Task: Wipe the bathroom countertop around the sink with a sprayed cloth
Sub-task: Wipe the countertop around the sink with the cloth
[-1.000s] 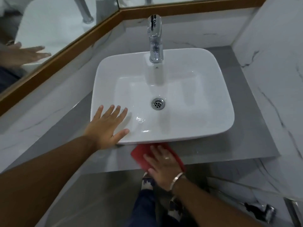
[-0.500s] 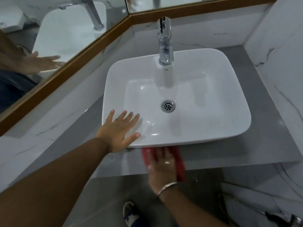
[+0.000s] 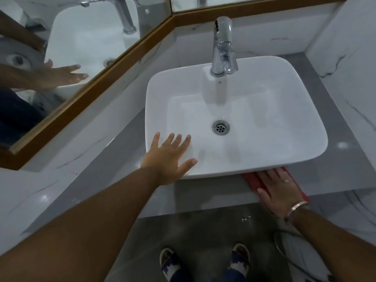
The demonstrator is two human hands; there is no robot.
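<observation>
A white rectangular vessel sink (image 3: 305, 110) sits on a grey countertop (image 3: 345, 165). My left hand (image 3: 168, 157) lies flat with fingers spread on the sink's front left rim. My right hand (image 3: 278, 192) presses a red cloth (image 3: 251, 178) flat on the counter strip in front of the sink, near its front right corner. The hand covers most of the cloth, and its fingertips reach under the sink's edge.
A chrome tap (image 3: 222, 47) stands at the sink's back rim, over a drain (image 3: 220, 127). A wood-framed mirror (image 3: 81, 37) runs along the left and back. Marble walls (image 3: 350, 78) close in the right side. My feet (image 3: 203, 261) stand on the grey floor below.
My right hand has slid the red cloth rightward along the front counter strip, from under the sink's middle to near its right corner. My left hand has stayed on the sink rim.
</observation>
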